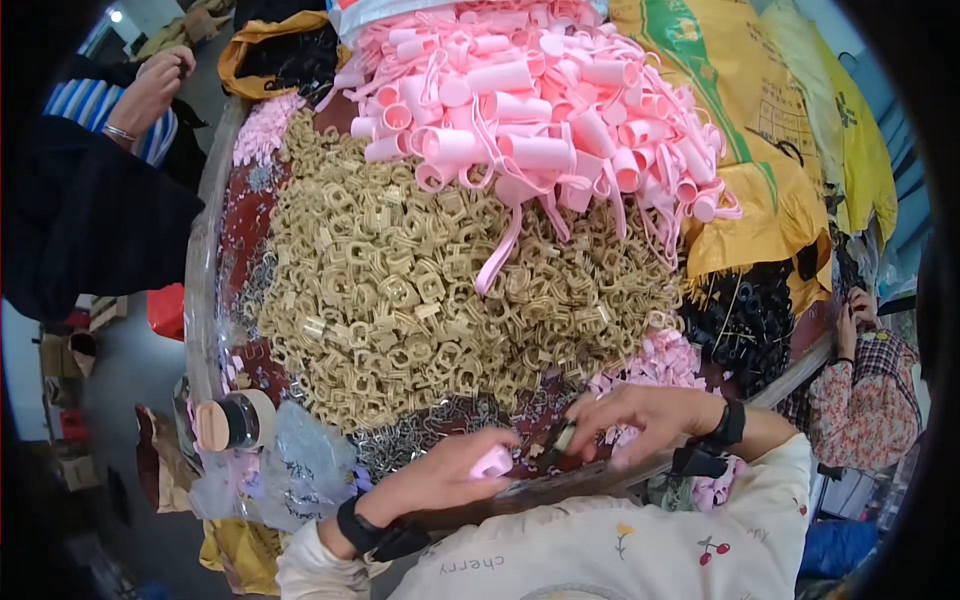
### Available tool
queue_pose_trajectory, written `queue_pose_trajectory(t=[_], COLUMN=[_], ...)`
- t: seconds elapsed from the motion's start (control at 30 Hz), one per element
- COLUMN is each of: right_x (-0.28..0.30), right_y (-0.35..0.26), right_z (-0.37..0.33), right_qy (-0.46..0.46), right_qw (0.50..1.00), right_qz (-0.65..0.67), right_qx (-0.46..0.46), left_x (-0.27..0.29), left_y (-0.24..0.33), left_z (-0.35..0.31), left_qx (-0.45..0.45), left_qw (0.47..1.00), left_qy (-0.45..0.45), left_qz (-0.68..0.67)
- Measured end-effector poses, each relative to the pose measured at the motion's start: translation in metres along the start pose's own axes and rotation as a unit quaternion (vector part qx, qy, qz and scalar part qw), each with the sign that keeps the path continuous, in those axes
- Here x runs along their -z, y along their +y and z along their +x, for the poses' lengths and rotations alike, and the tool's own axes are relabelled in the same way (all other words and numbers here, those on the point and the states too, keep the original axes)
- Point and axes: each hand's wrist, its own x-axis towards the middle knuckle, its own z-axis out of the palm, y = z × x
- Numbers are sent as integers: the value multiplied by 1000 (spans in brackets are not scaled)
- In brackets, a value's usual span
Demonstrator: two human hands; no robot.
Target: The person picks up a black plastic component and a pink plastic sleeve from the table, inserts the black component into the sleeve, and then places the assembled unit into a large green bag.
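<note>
My left hand (450, 474) is closed on a small pale pink plastic piece (492, 462), held near the table's front edge. To its right, my right hand (645, 414) has its fingers spread, and I see nothing gripped between them. Its fingertips are close to a small dark object with a beige part (558, 442); whether they touch is unclear. Just beyond my hands lies a large heap of beige plastic buckle-like pieces (400, 270). Silver metal clips (425, 432) are scattered along its near side, and small pink pieces (665, 365) are piled by my right wrist.
Pink tubes with straps (520, 140) are heaped at the far side. Black parts (745, 310) lie at right beside a yellow sack (745, 110). A lidded bottle (235, 420) and clear plastic bag (305, 465) stand front left. One person (100, 200) is at left, another (865, 395) at right.
</note>
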Motion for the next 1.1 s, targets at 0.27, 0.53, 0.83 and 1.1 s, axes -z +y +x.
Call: queue_pose_trajectory(t=[0.27, 0.53, 0.83, 1.1], right_x=[-29, -48, -80, -92], right_y=[22, 40, 33, 21], right_z=[7, 11, 25, 44], right_qy=[137, 191, 199, 174], right_qw=[943, 879, 856, 885], right_qz=[303, 426, 466, 393], right_qx=[23, 93, 105, 179], left_x=[-17, -26, -45, -42], left_y=[-21, -17, -5, 4], left_z=[17, 14, 16, 16], left_qx=[-69, -11, -41, -37], left_qw=[994, 971, 914, 848], left_qy=[89, 163, 200, 311], left_qz=[-11, -172, -351, -427])
